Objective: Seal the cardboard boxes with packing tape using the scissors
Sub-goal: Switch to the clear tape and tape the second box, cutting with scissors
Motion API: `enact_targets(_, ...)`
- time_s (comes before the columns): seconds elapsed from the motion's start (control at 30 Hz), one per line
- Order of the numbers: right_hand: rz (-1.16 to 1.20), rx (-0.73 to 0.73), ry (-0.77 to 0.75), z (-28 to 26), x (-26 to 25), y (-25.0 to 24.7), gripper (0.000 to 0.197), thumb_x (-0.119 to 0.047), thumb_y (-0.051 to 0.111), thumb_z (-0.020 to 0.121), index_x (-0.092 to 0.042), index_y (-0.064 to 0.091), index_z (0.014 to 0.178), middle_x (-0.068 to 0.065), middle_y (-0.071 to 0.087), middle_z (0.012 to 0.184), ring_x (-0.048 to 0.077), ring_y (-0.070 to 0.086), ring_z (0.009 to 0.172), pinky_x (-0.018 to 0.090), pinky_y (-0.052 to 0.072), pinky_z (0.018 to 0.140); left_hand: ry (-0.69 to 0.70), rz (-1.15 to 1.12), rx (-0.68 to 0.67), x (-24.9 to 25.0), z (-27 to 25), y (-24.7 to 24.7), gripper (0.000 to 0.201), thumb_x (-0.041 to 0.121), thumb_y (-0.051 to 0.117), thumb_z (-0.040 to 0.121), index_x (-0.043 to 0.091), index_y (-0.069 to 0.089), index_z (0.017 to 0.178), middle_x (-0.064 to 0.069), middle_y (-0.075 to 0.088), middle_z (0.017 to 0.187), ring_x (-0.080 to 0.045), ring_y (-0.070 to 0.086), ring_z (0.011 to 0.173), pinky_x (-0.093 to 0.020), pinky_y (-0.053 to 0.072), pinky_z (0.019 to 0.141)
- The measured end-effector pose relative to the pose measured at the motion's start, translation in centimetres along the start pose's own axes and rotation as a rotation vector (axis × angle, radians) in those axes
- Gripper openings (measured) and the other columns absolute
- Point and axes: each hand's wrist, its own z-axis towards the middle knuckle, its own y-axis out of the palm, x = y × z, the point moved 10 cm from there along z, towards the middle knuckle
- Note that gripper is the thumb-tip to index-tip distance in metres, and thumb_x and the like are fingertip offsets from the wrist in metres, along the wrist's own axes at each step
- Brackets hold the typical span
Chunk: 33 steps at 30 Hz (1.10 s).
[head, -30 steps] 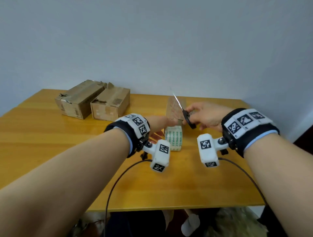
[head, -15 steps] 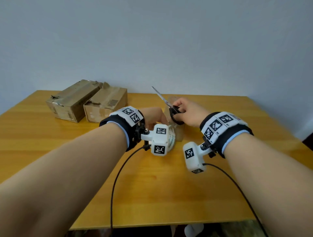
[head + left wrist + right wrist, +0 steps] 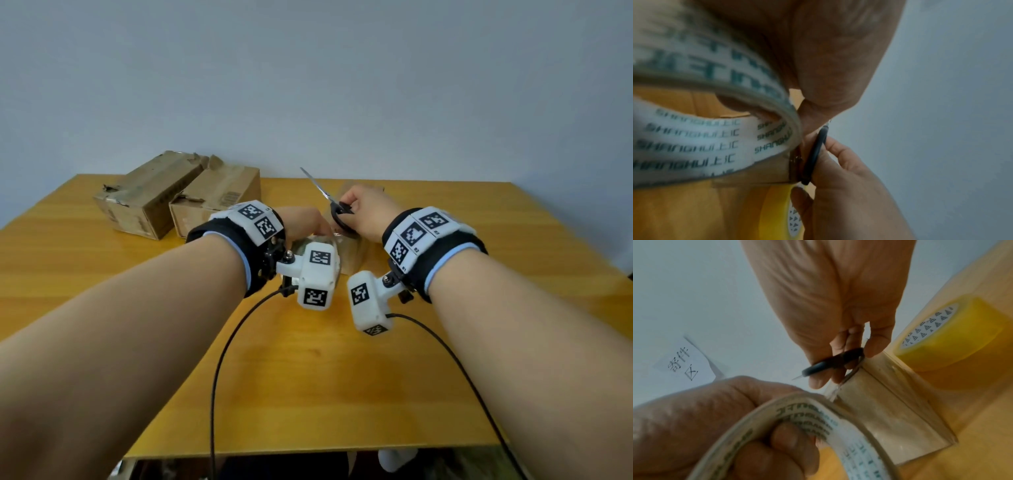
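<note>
Wooden worktop point(image 3: 308, 377) fills the lower view, against a pale wall point(image 3: 342, 85); at its far-left corner 2 worn cardboard boxes sit side by side, touching: left box point(image 3: 144, 202), right box point(image 3: 219, 202), flaps torn & ragged; a 3rd, smaller cardboard box point(image 3: 890, 415) stands at centre between the wrists, its top & side covered w/ clear shiny tape; on the wall a white paper notice point(image 3: 684, 361) w/ printed characters; a yellow tape roll point(image 3: 953, 337) lies on the worktop just beside the small box, on its right; left hand point(image 3: 305, 222) grips a clear packing tape roll point(image 3: 694, 138) w/ green lettering on the core, fingers point(image 3: 785, 438) curled thru the core, thumb outside; a strip of tape point(image 3: 833, 391) runs from that roll to the small box's upper edge; right hand point(image 3: 368, 212) is clamped on black-handled scissors point(image 3: 329, 198), fingers thru the loops, blades pointing up & to the left; whether blades are apart or together: can't tell; scissor handle point(image 3: 816, 154) sits at the box's top corner, right by the tape strip.
</note>
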Motion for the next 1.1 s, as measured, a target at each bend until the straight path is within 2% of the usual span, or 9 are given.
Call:
enact_targets(0.1,-0.048,0.021,0.010,0.0,-0.3,0.3,0.013,-0.021,0.068,0.094,-0.009,0.072,0.097,0.011,0.075,0.101,0.029,0.070,0.096,0.035,0.055,0.082,0.005,0.018,-0.053,-0.8,-0.1,1.4,0.006,0.012,0.054,0.096,0.010,0.055,0.102,-0.001,0.051,0.079,-0.015,0.053,0.073,-0.037,0.045,0.090)
enact_targets(0.23,-0.030,0.015,0.037,0.2,-0.3,0.6,0.012,-0.018,0.070,0.093,-0.009,0.071,0.101,0.011,0.074,0.106,0.028,0.070,0.099,0.041,0.057,0.090,0.022,0.049,-0.046,-1.4,0.0,1.5,0.014,0.019,0.055,0.097,0.013,0.051,0.110,0.001,0.050,0.080,-0.025,0.050,0.099,-0.042,0.044,0.103)
enact_targets(0.33,0.011,0.012,0.032,0.0,-0.4,0.5,0.011,-0.015,0.071,0.092,-0.007,0.070,0.100,0.014,0.074,0.105,0.030,0.071,0.099,0.044,0.058,0.090,0.016,-0.008,-0.024,-2.2,0.0,1.6,0.023,0.025,0.054,0.099,0.009,0.053,0.116,0.002,0.047,0.079,-0.024,0.047,0.102,-0.041,0.041,0.106)
enact_targets(0.43,0.172,0.055,0.041,-0.8,0.8,-0.8,0.019,-0.017,0.074,0.090,-0.012,0.070,0.107,0.002,0.072,0.099,0.020,0.069,0.090,0.031,0.058,0.077,0.036,-0.080,-0.028,-2.8,0.1,2.2,0.043,0.023,0.052,0.100,-0.002,0.051,0.136,0.002,0.050,0.081,-0.024,0.049,0.101,-0.041,0.041,0.107)
enact_targets(0.53,0.321,0.076,0.075,-2.1,2.9,-2.2,0.030,-0.018,0.076,0.088,-0.016,0.064,0.116,0.003,0.070,0.108,0.021,0.068,0.098,0.034,0.057,0.088,0.043,-0.106,-0.025,-2.8,0.0,2.1,0.034,0.018,0.051,0.101,0.003,0.054,0.131,0.002,0.050,0.080,-0.021,0.053,0.094,-0.038,0.042,0.103)
enact_targets(0.67,0.426,-0.124,0.084,-4.7,4.0,-2.5,0.027,-0.012,0.070,0.093,-0.016,0.061,0.118,0.004,0.074,0.091,0.016,0.072,0.078,0.024,0.048,0.062,0.053,-0.091,-0.019,-2.6,0.2,2.2,0.046,0.022,0.052,0.101,-0.002,0.048,0.139,0.005,0.048,0.081,-0.022,0.047,0.103,-0.039,0.039,0.108)
enact_targets(0.77,0.480,-0.285,0.109,-6.7,5.4,-2.9,0.028,-0.014,0.072,0.089,-0.014,0.063,0.115,0.005,0.071,0.084,0.015,0.065,0.069,0.026,0.038,0.058,0.056,-0.068,-0.003,-2.6,0.3,2.2,0.048,0.026,0.054,0.100,-0.001,0.048,0.139,0.005,0.047,0.081,-0.022,0.046,0.103,-0.040,0.039,0.108)
enact_targets(0.87,0.559,-0.467,0.201,-8.5,6.9,-2.4,0.040,-0.024,0.073,0.082,-0.006,0.062,0.116,0.006,0.067,0.079,0.014,0.060,0.061,0.021,0.045,0.051,0.065,-0.056,0.005,-2.6,0.2,2.0,0.048,0.026,0.054,0.100,-0.002,0.049,0.139,0.005,0.048,0.080,-0.022,0.046,0.103,-0.040,0.038,0.109)
enact_targets(1.1,0.435,-0.653,0.339,-9.6,10.0,-0.7,0.061,-0.037,0.084,0.068,-0.004,0.058,0.112,0.008,0.062,0.080,0.015,0.057,0.063,0.027,0.051,0.063,0.057,0.029,-0.003,-2.9,0.1,1.4,0.051,0.030,0.054,0.099,-0.002,0.049,0.139,-0.009,0.049,0.112,-0.022,0.046,0.105,-0.041,0.039,0.111)
